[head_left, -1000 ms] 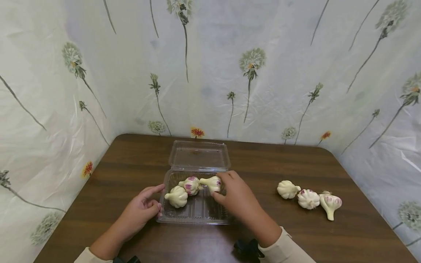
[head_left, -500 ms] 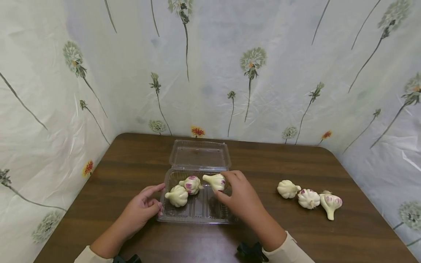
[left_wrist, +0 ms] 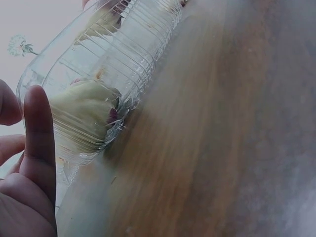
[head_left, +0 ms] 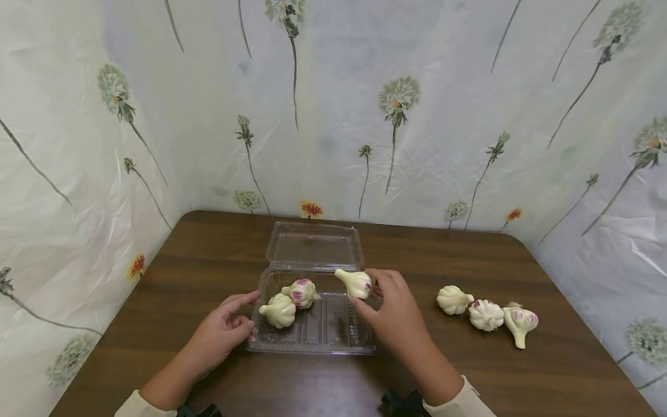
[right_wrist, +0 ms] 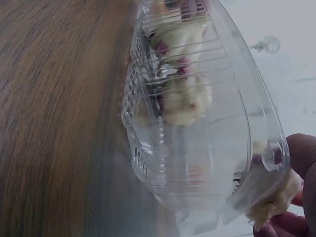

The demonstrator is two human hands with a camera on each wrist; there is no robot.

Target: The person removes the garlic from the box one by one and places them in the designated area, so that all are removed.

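A clear plastic clamshell container (head_left: 333, 346) lies with its lid back on the dark wooden table. Two garlic bulbs sit at its left: a plain white bulb (head_left: 278, 311) and a purple-streaked bulb (head_left: 302, 293) behind it. My right hand (head_left: 398, 310) pinches another purple-streaked garlic bulb (head_left: 356, 284) between thumb and fingers, over the container's right side, its stem pointing left. In the right wrist view this held bulb (right_wrist: 276, 200) shows partly behind the clear wall. My left hand (head_left: 223, 330) rests at the container's left side, extended fingers touching its edge.
To the right on the table (head_left: 417, 359) lie three more garlic bulbs in a row: a white one (head_left: 454, 300), a purple-topped one (head_left: 487, 315) and a long-stemmed one (head_left: 521, 323). A dandelion-print sheet (head_left: 333, 116) hangs behind the table.
My right hand has lifted the pinched garlic bulb and shifted it to the right, from inside the container toward its right edge. My left hand has stayed in place.
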